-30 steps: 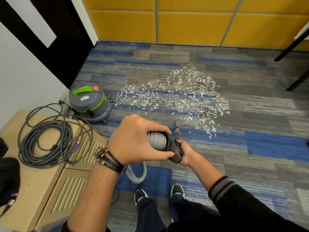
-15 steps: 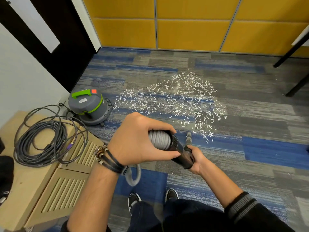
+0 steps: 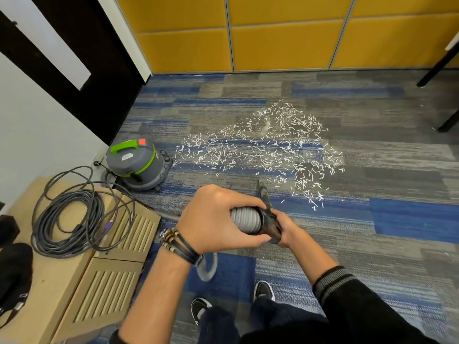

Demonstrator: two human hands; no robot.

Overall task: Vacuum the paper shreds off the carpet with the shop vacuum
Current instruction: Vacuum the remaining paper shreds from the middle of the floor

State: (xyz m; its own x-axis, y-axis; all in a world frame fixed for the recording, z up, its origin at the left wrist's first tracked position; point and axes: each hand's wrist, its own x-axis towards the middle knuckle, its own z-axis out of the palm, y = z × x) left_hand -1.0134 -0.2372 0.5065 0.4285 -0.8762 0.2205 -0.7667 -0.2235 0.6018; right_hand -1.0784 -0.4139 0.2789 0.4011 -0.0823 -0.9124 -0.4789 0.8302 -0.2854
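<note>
my left hand [image 3: 218,219] wraps the ribbed grey vacuum hose [image 3: 244,219]; my right hand [image 3: 285,228] grips the dark nozzle collar [image 3: 269,225], so both are holding the wand. the thin black nozzle tip [image 3: 262,188] points down at the striped blue-grey carpet [image 3: 397,219], just short of the white paper shreds [image 3: 273,145], which spread ahead and to the right. the grey and green shop vacuum [image 3: 136,162] sits left, beside them. i judge a fast sweep could scatter shreds, and a tug on the hose might drag the canister into the pile.
</note>
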